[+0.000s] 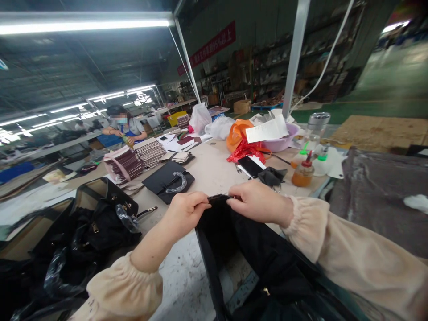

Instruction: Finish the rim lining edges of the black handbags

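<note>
A black bag (267,258) with its mouth gaping toward me hangs over the near part of the table. My left hand (187,211) pinches its top edge at the far end, thumb and fingers pressed together. Close beside it, my right hand (256,200) is closed on the same edge, a little to the right. The lining and a small gold-coloured metal piece on the bag show below my hands. Beyond my left hand lies a flat black handbag (163,178) with a plastic-wrapped handle.
Several black bags (96,227) crowd the left. Bundled stacks of dark pieces (125,165) stand behind them. To the right are a phone (250,166), bottles of amber liquid (303,173), a purple basin (284,138) and a metal post (294,58). A masked person (125,127) works across the table.
</note>
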